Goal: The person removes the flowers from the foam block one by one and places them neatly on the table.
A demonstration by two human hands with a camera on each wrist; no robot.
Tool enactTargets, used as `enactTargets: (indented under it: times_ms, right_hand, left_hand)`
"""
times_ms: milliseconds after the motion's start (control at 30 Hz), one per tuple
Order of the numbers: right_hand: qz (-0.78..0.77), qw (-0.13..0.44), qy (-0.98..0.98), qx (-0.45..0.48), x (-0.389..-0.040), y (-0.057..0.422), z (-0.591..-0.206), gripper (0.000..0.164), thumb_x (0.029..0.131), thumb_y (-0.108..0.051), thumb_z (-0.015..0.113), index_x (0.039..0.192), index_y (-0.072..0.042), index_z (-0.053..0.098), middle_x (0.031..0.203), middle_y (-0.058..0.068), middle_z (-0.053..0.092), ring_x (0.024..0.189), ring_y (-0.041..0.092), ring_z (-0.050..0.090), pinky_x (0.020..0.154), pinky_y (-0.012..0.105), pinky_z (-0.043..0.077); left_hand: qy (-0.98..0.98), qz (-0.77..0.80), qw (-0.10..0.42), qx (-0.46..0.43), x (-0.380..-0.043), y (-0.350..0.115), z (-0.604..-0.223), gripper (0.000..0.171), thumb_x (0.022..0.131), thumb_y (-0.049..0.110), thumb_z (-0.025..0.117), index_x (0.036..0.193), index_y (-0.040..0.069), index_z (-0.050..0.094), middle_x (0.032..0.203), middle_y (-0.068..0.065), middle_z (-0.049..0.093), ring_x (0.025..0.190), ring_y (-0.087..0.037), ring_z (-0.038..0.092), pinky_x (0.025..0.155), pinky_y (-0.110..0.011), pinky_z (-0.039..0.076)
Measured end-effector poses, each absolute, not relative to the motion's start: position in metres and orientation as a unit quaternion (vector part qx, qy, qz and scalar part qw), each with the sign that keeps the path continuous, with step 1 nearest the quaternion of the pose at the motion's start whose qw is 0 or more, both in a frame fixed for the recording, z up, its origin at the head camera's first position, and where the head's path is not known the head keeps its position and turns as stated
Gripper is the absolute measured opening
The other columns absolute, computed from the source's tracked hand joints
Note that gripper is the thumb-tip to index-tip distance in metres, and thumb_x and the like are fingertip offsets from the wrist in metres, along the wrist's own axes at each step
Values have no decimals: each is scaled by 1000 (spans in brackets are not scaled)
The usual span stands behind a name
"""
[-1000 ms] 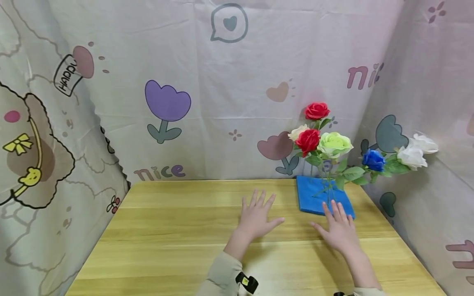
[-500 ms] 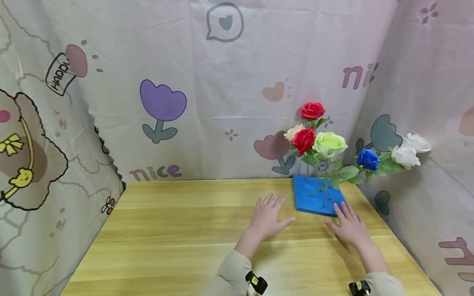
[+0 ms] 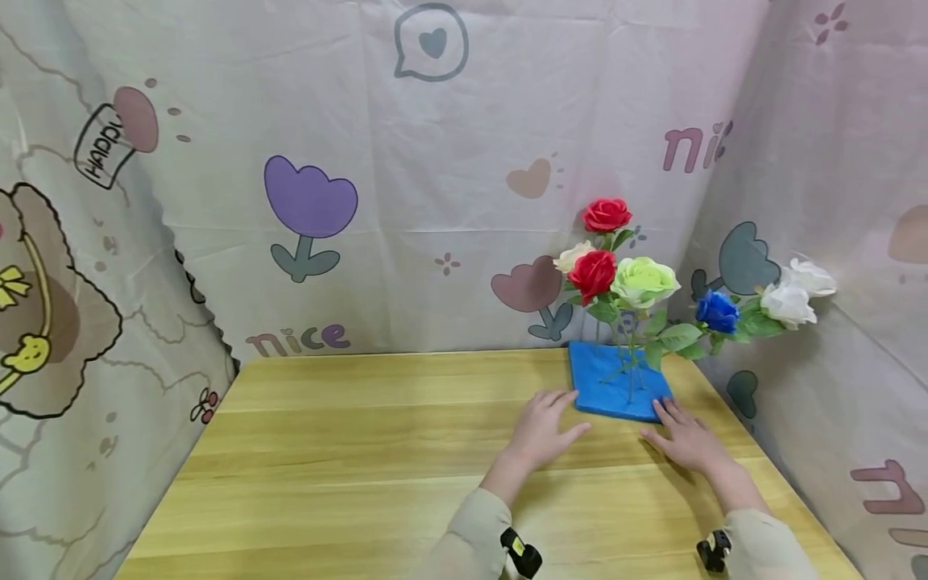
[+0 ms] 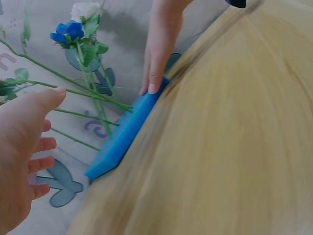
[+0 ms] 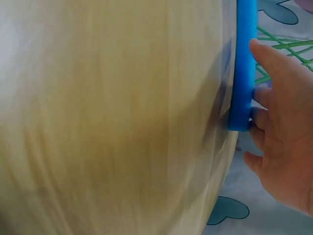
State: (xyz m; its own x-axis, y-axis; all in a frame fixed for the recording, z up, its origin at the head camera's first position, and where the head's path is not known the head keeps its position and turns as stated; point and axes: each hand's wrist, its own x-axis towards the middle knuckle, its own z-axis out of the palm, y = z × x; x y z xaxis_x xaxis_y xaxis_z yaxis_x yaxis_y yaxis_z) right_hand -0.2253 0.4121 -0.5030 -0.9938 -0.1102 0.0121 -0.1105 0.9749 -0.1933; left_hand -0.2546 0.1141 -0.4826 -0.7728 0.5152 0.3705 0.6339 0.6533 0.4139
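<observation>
Beyond both hands hangs a printed cloth [image 3: 449, 145], and under them lies a wood-grain table [image 3: 362, 451]. The blue slab [image 3: 594, 400], foam perhaps, sits ahead of and between the hands, close to the table's far edge; a hard push from this side could, I judge, slide it over that edge. The right hand [image 3: 689, 443], fingers rather straight and apart, rests on its near right corner; the left hand [image 3: 542, 428], relaxed and pinching nothing, is beside its near left corner, but contact I cannot tell. If only one corner is pressed, the slab may turn. Two white roses [image 3: 790, 304] lean far to the right of the right hand, so their weight could tip the slab or loosen a stem; the light green rose [image 3: 645, 282], two red roses [image 3: 593, 275], blue rose [image 3: 718, 311] and cream rose [image 3: 573, 256] may sway if it is jerked. For writing, the cloth shows "nice" [image 3: 297, 341] far left of the left hand, "nic" [image 3: 692, 147] beyond the right hand, and "HAPP" [image 3: 101, 147] at far left, its last letter partly covered. No brand is readable.
</observation>
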Motion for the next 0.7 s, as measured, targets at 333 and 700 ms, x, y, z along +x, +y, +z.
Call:
enactTargets:
  times_ms: [333,700]
  right_hand:
    - [119,-8,-990,69,-231,417,-501,77,97,-47,54,146,9,34,149,39,27,135,58,29,105,68,33]
    - [161,-28,-983,79,-231,424,-500,63,103,-35,47,145,10,34,150,39,26,136,58,26,107,68,30]
  left_hand:
    - [-888,-318,77,-324,-261,143,-496,53,98,47,54,140,16,52,141,-5,57,132,-24,50,112,-36,42]
    - [-862,-383,39,-330,-274,174,-502,47,97,36,60,139,14,55,139,-5,58,131,-20,52,109,-31,45]
